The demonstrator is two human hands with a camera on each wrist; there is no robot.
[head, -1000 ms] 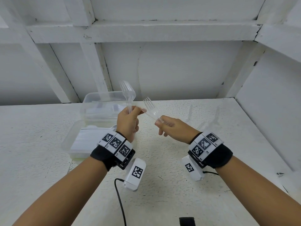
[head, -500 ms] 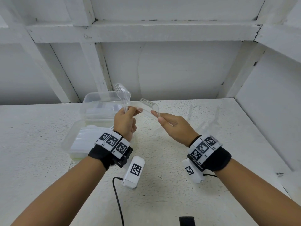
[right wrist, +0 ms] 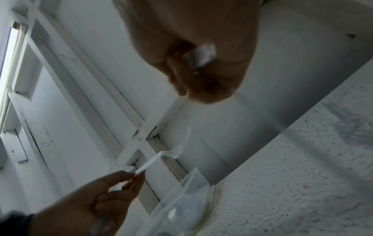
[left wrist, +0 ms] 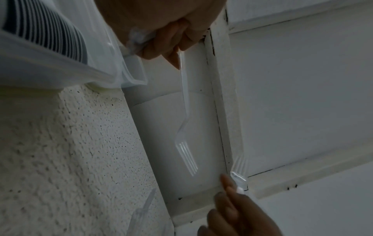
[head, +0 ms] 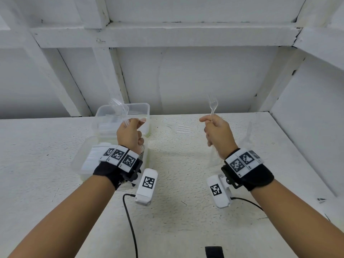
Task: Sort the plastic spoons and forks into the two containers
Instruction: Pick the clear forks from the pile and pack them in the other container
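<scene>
Both hands are raised above the white table (head: 176, 211), well apart, each closed round clear plastic cutlery. The left hand (head: 129, 134) pinches the handles of a small bunch of forks (head: 119, 108), tines up, directly over the rear container (head: 143, 116); how many are in the bunch cannot be told. The right hand (head: 217, 135) grips a single fork (head: 212, 107) upright by its handle, away from both containers. The step in hand appears to be depositing forks. The next move likely calls for lowering the left-hand bunch into the box that takes forks, then carrying the right-hand fork across to join it. The front container (head: 83, 161) holds a packed white stack, type indistinct; the correct box cannot be confirmed. One loose fork (head: 181, 128) lies on the table between the hands, with faint clear pieces near the right wall (head: 249, 131) still unsorted. A cable (head: 130, 220) trails near the front edge, clear of the route. Nothing visible obstructs either container.
</scene>
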